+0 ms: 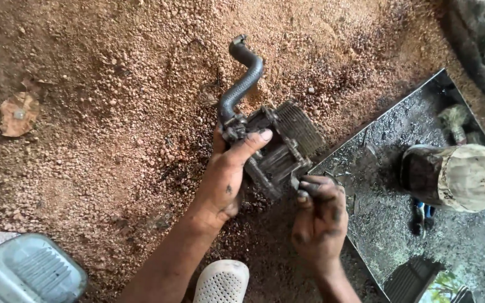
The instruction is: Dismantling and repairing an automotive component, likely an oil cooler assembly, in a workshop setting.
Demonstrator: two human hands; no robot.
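A grimy metal engine part (pixel 283 147) with ribbed fins and a bent black rubber hose (pixel 241 81) is held above gravelly ground. My left hand (pixel 227 175) grips its left side, thumb laid across the top near the hose clamp. My right hand (pixel 320 219), blackened with grease, pinches a small fitting at the part's lower right corner. The hose curves up and away from the part.
A shallow metal tray (pixel 377 168) with oily black residue lies at the right, holding a dirty cut plastic bottle (pixel 454 177) and a blue-handled tool (pixel 422 216). A grey plastic lid (pixel 26 275) sits at bottom left, a white perforated shoe (pixel 222 281) at bottom centre.
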